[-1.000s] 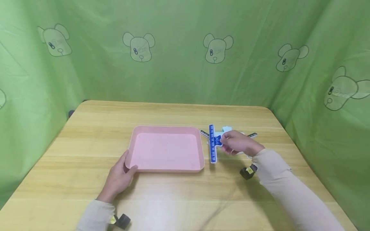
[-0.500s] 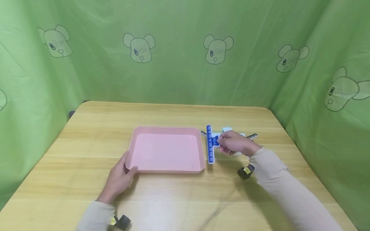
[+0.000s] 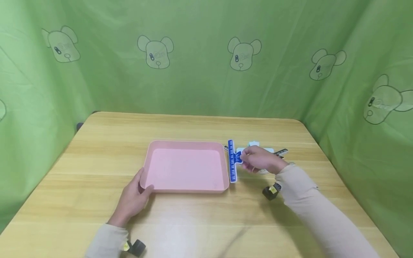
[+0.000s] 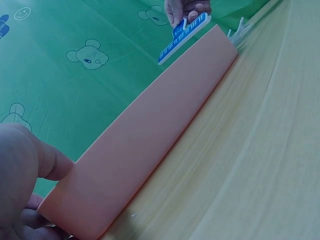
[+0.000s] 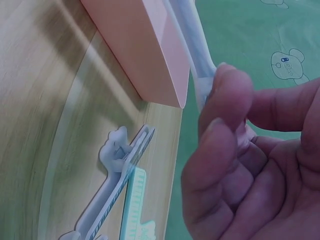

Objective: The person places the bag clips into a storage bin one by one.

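A pink tray [image 3: 185, 170] lies on the table, and my left hand [image 3: 130, 200] holds its near left corner. In the left wrist view the thumb [image 4: 55, 162] lies at the rim and the other fingers are around the corner. My right hand [image 3: 262, 158] pinches the small grip end of a blue sheet-music clip [image 3: 232, 163] with a piano-key pattern. The long bar of this clip is raised off the table beside the tray's right wall. In the right wrist view the clip's white underside [image 5: 192, 40] shows above the fingertips.
Behind and below the right hand lie other piano-key clips: a light teal clip [image 5: 134, 202] and a white clip with dark stripes [image 5: 117, 182]. One black-and-white bar end [image 3: 281, 152] sticks out to the right. A green curtain [image 3: 200, 89] stands behind the wooden table [image 3: 180, 225].
My right hand has moved a little left with the blue clip, bringing it close to the tray's right wall. The left hand and tray have stayed in place.
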Action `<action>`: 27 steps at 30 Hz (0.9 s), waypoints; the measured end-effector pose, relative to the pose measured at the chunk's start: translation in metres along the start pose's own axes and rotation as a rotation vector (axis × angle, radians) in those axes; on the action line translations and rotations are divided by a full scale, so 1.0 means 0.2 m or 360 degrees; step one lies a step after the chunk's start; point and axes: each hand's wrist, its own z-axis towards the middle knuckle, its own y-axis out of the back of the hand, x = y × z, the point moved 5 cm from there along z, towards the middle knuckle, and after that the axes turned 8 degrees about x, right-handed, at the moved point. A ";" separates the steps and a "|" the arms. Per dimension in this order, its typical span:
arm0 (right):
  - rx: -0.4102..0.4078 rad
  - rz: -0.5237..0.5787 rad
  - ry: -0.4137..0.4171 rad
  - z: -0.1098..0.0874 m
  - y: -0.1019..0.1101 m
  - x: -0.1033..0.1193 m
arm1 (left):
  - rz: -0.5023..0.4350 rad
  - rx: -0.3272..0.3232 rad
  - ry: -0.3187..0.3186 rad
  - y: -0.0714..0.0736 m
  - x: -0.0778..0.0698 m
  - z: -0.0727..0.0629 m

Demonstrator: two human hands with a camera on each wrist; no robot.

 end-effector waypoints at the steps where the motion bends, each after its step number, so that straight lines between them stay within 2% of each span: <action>1: 0.0000 -0.0003 0.0000 0.00 0.00 0.00 | 0.0005 -0.0003 -0.0005 0.00 0.00 0.00; 27: 0.0017 -0.0015 0.0012 0.03 -0.03 0.05 | -0.0014 -0.0010 -0.0034 -0.01 0.00 0.00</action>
